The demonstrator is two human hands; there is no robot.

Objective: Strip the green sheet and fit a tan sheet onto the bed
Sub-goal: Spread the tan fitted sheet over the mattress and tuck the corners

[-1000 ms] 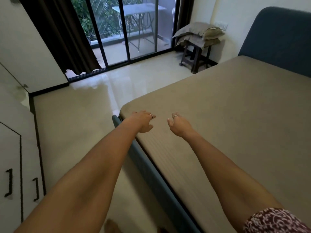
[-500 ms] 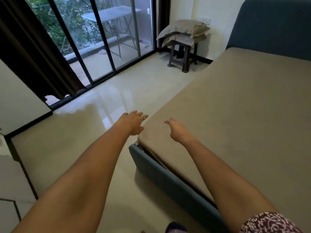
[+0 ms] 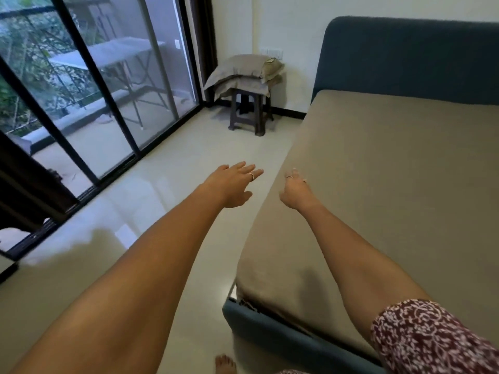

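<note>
While the tan sheet (image 3: 391, 190) lay flat and smooth over the bed (image 3: 272, 327), both arms were stretched forward along its left edge, most likely to check or smooth the fit there. The left hand (image 3: 229, 184) hung over the floor just off the mattress, fingers straight and spread, holding nothing. The right hand (image 3: 295, 191) was at the sheet's edge with its fingers bent downward; whether it pressed the cloth or pinched it could not be told. No green sheet was in view, so the stripping seemed done and the fitting nearly so. At the near corner the cloth sat bunched above the blue frame, a spot that probably wanted tucking. The blue headboard (image 3: 405, 58) stood at the far end. Pillows (image 3: 243, 74) were stacked on a dark stool (image 3: 248, 114) in the far corner, kept off the bed. Glass doors (image 3: 108, 90) on the left opened to a balcony, and the pale floor (image 3: 135, 211) shone with their light.
</note>
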